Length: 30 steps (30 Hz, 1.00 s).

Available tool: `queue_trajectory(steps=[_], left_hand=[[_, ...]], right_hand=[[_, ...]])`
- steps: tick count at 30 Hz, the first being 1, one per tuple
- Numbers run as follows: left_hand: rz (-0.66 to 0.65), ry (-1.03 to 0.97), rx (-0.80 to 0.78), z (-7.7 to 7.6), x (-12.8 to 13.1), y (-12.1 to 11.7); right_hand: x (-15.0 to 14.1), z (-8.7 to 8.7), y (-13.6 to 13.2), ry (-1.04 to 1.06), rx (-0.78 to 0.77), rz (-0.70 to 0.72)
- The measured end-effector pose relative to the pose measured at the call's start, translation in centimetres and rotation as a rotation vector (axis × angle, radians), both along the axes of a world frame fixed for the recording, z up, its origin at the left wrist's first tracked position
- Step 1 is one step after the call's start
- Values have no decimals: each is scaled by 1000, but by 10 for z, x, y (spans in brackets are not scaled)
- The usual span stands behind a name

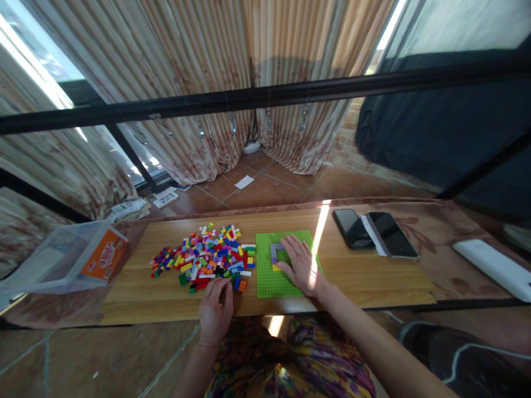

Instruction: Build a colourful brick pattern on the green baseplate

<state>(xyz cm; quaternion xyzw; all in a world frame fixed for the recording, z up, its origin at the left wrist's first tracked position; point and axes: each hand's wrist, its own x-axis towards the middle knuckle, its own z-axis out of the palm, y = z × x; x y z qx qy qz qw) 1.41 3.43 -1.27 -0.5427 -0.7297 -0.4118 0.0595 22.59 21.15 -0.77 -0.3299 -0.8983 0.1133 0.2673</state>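
Pleated, floral-patterned fabric curtains [191, 72] hang beyond a long, smooth wood-grain board [373, 287], whose long axis runs left to right in front of the person. At its left end stands a translucent plastic box [53, 249] with a glossy orange label [105, 255]; what it holds cannot be made out clearly. On the board's left half spreads a loose heap of plastic building bricks [218, 254], hard-edged and studded, in red, blue, yellow, white, green, orange and pink, lying at every angle. Just right of the heap, near the board's middle, lies a green studded baseplate [274, 284], flat and squarish, its sides roughly in line with the board's edges, so no long axis stands out. The right hand [301, 265] lies flat over it, fingers extended away and slightly left, grasping nothing visible. The left hand [216, 301] is at the heap's near edge, fingers curled; whether they pinch a brick cannot be told. Two dark, slab-like phones [352, 229] lie to the right, slanting. Beside and partly under the right hand, a grey-lavender brick outline [274, 254] forms a corner on the baseplate, one arm running left to right, the other toward the person, ending at a yellow brick [276, 267].
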Motion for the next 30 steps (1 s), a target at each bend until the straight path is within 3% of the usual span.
queue_trajectory(steps=[3,7,11,20,30], left_hand=[[1,12,-9,-2,-2,0],[3,29,-25,-5,-5,-1],[-7,26,-34,-6,-9,-2],[3,134,-41,5,-17,-6],[71,265,-71,-4,-25,-1]], right_hand=[[32,1,6,174,25,-157],[88,-16,-2,171,-9,-408],[122,-31,-14,127,-2,-471],[109,-22,-16,34,15,-586],[112,-22,-20,-14,62,-587]])
